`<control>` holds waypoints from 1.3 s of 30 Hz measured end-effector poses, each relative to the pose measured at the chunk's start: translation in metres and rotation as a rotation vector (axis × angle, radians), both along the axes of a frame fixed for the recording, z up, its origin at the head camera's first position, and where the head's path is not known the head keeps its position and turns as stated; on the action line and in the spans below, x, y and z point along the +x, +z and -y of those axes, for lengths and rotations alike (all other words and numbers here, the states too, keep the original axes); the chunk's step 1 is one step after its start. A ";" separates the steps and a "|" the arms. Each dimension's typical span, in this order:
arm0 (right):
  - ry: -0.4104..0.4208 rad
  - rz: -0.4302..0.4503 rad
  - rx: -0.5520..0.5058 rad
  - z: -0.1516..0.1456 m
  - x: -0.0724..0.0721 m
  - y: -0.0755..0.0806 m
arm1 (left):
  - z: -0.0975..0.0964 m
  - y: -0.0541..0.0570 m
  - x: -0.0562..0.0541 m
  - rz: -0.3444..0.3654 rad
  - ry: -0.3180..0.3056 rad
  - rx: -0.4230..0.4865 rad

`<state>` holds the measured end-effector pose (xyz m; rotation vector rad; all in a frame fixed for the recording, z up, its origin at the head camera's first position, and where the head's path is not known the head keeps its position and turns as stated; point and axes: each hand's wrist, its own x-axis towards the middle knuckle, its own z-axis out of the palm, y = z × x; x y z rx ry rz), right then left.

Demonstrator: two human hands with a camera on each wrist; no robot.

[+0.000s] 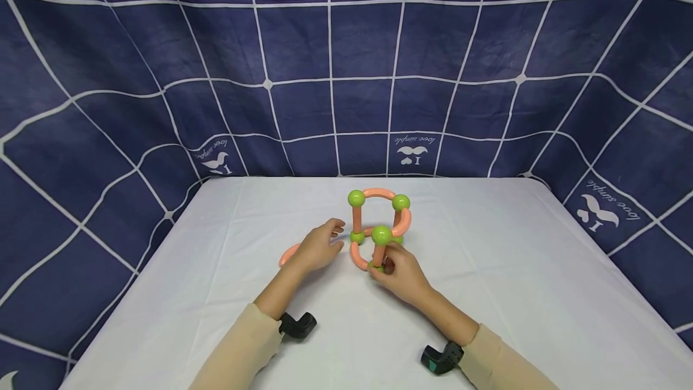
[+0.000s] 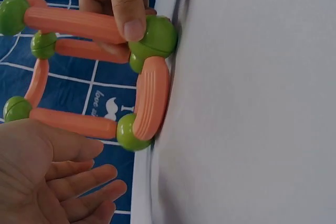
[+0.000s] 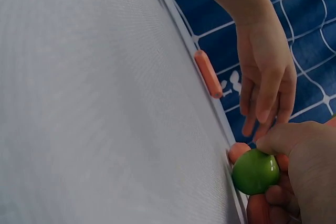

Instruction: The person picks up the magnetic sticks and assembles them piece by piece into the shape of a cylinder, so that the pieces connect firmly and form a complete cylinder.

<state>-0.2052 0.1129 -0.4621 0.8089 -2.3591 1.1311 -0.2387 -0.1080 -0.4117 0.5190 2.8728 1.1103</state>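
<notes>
A frame built of orange rods (image 1: pixel 357 219) and green balls (image 1: pixel 381 235) stands on the table, upright rods joining its lower and upper balls. My right hand (image 1: pixel 400 274) grips the near upright rod low down, by a bottom green ball (image 3: pixel 255 172). In the left wrist view, the thumb of that right hand (image 2: pixel 126 3) lies along the rod beside the ball. My left hand (image 1: pixel 319 247) is just left of the frame, its fingers loosely bent and holding nothing. Its palm (image 2: pixel 26 166) and spread fingers show in the left wrist view.
A loose curved orange rod (image 1: pixel 289 254) lies on the table just left of my left hand, partly hidden by it. White cloth (image 1: pixel 487 294) covers the table. A dark blue checked curtain (image 1: pixel 363 107) hangs behind and at both sides.
</notes>
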 end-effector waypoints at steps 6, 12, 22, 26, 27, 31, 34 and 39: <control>0.003 0.011 -0.006 -0.001 0.000 -0.002 | 0.017 -0.001 0.003 -0.001 0.020 -0.022; 0.011 0.020 -0.009 -0.001 0.000 -0.002 | 0.034 0.000 0.005 0.031 0.045 -0.017; -0.003 0.052 -0.016 -0.002 0.000 -0.001 | 0.068 0.001 0.004 0.056 0.092 -0.005; -0.008 0.072 -0.015 -0.002 0.001 0.000 | 0.077 -0.002 0.004 0.087 0.139 -0.026; -0.008 0.076 -0.014 -0.002 0.001 0.000 | 0.079 -0.002 0.004 0.095 0.148 -0.032; -0.006 0.076 -0.014 -0.002 0.001 0.001 | 0.083 -0.008 0.002 0.099 0.170 -0.094; -0.003 0.068 -0.011 -0.001 0.001 0.000 | 0.086 -0.012 0.001 0.115 0.185 -0.116; -0.001 0.054 -0.001 -0.001 0.001 0.000 | 0.088 -0.019 0.001 0.120 0.192 -0.075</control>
